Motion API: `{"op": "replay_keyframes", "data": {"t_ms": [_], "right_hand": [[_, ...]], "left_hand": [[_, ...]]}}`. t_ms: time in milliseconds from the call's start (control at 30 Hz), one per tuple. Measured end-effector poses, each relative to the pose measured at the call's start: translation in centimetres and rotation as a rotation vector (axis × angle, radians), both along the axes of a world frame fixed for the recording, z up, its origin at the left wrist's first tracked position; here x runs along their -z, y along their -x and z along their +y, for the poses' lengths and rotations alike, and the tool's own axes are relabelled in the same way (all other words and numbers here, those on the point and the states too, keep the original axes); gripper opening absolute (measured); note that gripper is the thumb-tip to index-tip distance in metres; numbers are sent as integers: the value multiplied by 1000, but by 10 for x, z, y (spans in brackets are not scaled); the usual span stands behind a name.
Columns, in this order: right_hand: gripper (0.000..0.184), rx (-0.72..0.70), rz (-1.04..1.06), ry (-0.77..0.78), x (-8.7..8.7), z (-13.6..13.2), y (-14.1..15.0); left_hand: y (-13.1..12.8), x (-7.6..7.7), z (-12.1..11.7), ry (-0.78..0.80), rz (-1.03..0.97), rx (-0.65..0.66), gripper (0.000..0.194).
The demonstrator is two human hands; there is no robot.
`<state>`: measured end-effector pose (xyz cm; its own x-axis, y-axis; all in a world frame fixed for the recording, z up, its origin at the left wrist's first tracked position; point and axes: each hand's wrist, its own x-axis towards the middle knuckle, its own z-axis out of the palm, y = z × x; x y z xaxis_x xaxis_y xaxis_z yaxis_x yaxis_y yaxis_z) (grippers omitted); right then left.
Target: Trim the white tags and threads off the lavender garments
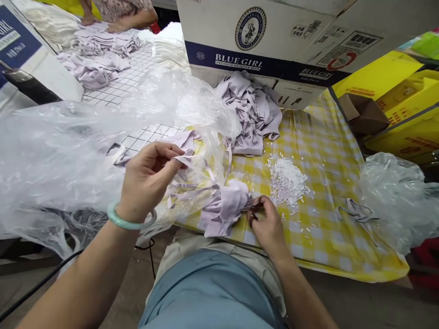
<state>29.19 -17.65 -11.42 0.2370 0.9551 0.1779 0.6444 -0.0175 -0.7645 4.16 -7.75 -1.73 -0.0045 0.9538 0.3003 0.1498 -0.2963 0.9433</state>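
Observation:
My left hand (151, 176) is closed, pinching a thin lilac strap (185, 158) between thumb and fingertips. It is raised over the clear plastic at the table's near edge. My right hand (269, 224) is closed around the dark finger loops of small scissors (249, 207). The blades point left against a crumpled lilac strappy garment (228, 205) at the table edge; their tips are hard to make out. More loose straps (192, 192) trail between the two hands.
Lilac garments (252, 109) lie heaped by a large beer carton (219, 41). Small white clippings (290, 180) are piled on the yellow checked tablecloth (329, 160). Clear plastic (61, 155) spreads left; a plastic bag (394, 196) sits right. Another person's hands (118, 26) rest on fabric across the table.

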Motion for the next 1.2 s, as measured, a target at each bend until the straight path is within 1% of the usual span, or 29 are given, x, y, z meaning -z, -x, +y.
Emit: {"op": "replay_keyframes", "data": {"t_ms": [67, 100, 133, 167, 200, 267, 300, 333, 367, 433, 500, 533, 567, 633, 700, 733, 800, 867, 933, 1000, 1067, 1133, 1200], "right_hand": [[18, 80, 76, 1, 2, -1, -9], [18, 119, 122, -14, 3, -1, -13], [18, 159, 170, -34, 3, -1, -16], [17, 197, 219, -59, 2, 0, -19], [17, 229, 260, -86, 2, 0, -21], [18, 257, 301, -140, -1, -1, -21], [20, 250, 297, -168, -2, -2, -18], [23, 222, 278, -189, -4, -4, -12], [28, 179, 240, -198, -7, -5, -5], [36, 57, 120, -174, -11, -8, 13], [31, -47, 18, -107, -14, -8, 28], [26, -65, 24, -74, -16, -7, 32], [22, -53, 83, -54, -18, -4, 33], [16, 30, 316, -63, -23, 2, 26], [19, 132, 536, -118, -30, 8, 14], [21, 165, 599, -142, -33, 11, 7], [25, 191, 655, -155, -35, 13, -1], [25, 189, 673, -130, -32, 13, -4], [24, 179, 674, -97, -25, 10, -5], [23, 158, 631, -57, -18, 7, -4], [21, 157, 485, -56, -17, 2, -4], [23, 168, 258, -130, -21, -1, -1], [32, 138, 75, -219, -27, -1, 7]], "left_hand": [[2, 4, -1, 127, -93, 34, 10], [3, 6, -2, 164, -99, 43, 10], [6, 7, -4, 179, -60, 58, 10], [9, 8, -7, 184, 20, 99, 10], [13, 8, -11, 193, 134, 175, 8], [21, 9, -19, 239, 415, 418, 2], [23, 11, -23, 265, 542, 537, 5], [24, 13, -27, 282, 642, 622, 9], [22, 16, -30, 286, 715, 665, 13], [12, 23, -35, 252, 785, 659, 19], [-5, 32, -37, 177, 796, 598, 19], [-14, 37, -37, 132, 812, 564, 17], [-22, 41, -37, 94, 843, 532, 15], [-33, 49, -35, 44, 918, 481, 13], [-38, 55, -33, -12, 942, 416, 11], [-39, 57, -31, -58, 927, 369, 11], [-40, 62, -27, -169, 897, 292, 15], [-42, 65, -22, -247, 912, 295, 18], [-46, 67, -18, -298, 952, 320, 16], [-52, 69, -15, -354, 969, 311, 15], [-58, 72, -15, -399, 974, 337, 13], [-63, 73, -15, -396, 955, 407, 13], [-66, 71, -17, -356, 869, 449, 15]]}}
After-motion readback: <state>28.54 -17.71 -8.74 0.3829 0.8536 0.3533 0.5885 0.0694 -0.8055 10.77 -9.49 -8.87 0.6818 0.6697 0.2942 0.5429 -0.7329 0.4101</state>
